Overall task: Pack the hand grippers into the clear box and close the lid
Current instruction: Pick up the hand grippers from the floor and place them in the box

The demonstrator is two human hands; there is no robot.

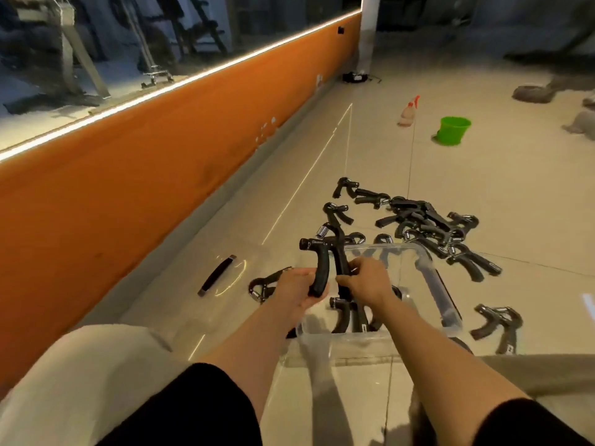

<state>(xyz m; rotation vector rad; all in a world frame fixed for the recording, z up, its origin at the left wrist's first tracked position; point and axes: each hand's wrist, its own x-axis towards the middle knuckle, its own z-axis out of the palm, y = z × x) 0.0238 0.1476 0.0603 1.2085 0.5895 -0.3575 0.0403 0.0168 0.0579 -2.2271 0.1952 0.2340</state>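
While both hands clamp one hand gripper (325, 252) over the clear box (428, 272) | left hand (297, 289), right hand (367, 280) each on a handle | rigid, sprung, light; hold by handles.

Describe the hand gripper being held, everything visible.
The held hand gripper is black, seemingly plastic, with two curved handles joined at a top bar and a chrome coil spring at the top. It stands roughly upright above the clear box. The left hand grips one handle; the right hand holds the other. Nothing else touches it.
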